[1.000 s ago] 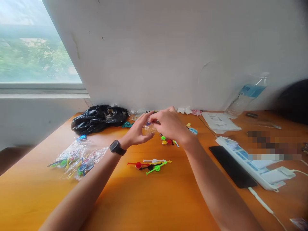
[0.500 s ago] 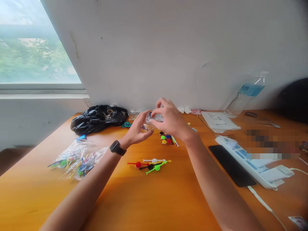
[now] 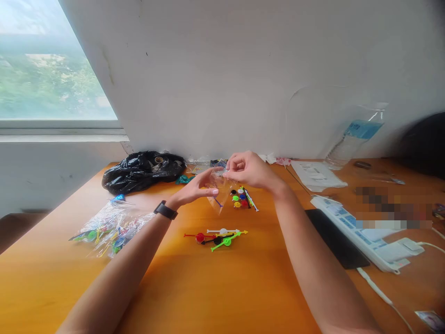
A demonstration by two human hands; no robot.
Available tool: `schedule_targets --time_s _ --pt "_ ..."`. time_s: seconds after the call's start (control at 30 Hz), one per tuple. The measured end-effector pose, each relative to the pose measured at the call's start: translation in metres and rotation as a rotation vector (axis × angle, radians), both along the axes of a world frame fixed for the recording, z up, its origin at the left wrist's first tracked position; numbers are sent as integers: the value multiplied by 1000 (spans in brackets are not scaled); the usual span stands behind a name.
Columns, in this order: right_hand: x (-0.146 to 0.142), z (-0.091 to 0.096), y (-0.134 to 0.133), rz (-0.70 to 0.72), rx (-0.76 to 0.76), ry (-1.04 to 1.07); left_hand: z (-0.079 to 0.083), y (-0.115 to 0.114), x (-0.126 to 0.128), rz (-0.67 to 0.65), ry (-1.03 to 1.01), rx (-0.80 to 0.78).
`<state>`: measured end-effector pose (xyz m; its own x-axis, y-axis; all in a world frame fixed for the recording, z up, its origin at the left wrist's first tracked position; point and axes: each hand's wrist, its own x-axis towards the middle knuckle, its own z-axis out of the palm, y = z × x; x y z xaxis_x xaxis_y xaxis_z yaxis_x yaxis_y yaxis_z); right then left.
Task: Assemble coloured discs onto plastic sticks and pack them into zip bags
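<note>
Both my hands hold a small clear plastic bag above the orange table. My left hand, with a black watch at the wrist, pinches the bag's left edge. My right hand pinches its top edge. The bag hangs down between them with a thin blue piece inside. Just beyond it lies a small heap of coloured plastic pieces. Nearer to me lie several coloured arrow-shaped sticks in red, white, yellow, black and green.
Clear packets of coloured pieces lie at the left, a black plastic bag behind them. At the right are a dark phone, a white power strip with cable, papers and a water bottle against the wall.
My hands have lifted slightly and pulled the small bag upright so that it now hangs open-side up. The heap of coloured pieces behind it has come into view.
</note>
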<state>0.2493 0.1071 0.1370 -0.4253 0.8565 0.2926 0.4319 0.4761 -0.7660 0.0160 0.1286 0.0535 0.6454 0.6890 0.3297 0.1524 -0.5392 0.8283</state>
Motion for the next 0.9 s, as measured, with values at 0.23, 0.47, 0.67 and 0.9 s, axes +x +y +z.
schedule_targets --time_s 0.23,0.47,0.67,0.9 --pt "21 5 2 30 -133 23 -10 10 -8 -155 149 -269" --pt "25 4 5 -101 -2 -93 -6 12 -13 -104 203 -301" --pt "34 3 7 -16 -103 -256 4 11 -18 -15 265 -194" --pt "33 -2 15 -45 -63 -133 6 11 -21 -17 269 -220"
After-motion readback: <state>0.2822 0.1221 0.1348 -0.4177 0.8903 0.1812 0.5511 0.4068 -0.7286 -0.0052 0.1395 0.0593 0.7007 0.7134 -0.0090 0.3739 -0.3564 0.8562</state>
